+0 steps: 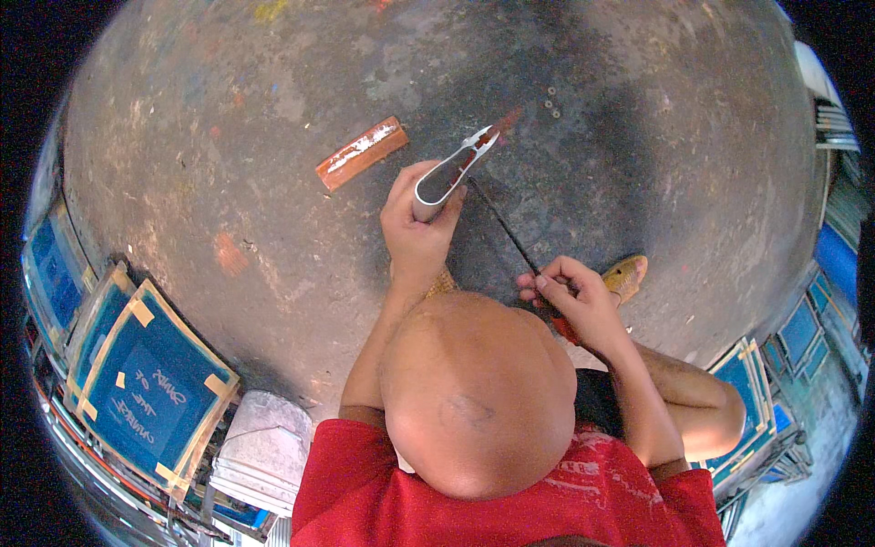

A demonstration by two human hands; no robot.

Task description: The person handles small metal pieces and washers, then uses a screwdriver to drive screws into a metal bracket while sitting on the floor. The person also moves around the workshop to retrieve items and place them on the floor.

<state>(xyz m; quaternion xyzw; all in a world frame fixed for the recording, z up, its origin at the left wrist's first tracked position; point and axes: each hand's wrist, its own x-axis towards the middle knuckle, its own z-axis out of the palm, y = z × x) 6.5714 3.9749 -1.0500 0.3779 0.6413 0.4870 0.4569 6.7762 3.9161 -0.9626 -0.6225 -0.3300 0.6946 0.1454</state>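
My left hand (pixel 417 219) is wrapped round a silver metal profile (pixel 430 210) with a hollow, teardrop-shaped end, held just above the floor. Its narrow far end is slotted, with reddish-brown stuff showing in the slot. In my right hand (pixel 583 296) is a screwdriver (pixel 510 232) with a long dark shaft and a red handle mostly hidden by my fingers. The shaft slants up and left, and its tip meets the profile's side near my left fingers; whether it goes inside cannot be told. A brown-orange block (pixel 351 159) with white smears lies beyond my left hand.
Several small rings (pixel 551 103) lie on the stained concrete floor (pixel 273 109). At the lower left stand blue framed screens (pixel 150 383) and a white bucket (pixel 262 442). More blue screens (pixel 743 392) lean at the right. A yellowish shoe (pixel 625 273) is beside my right hand.
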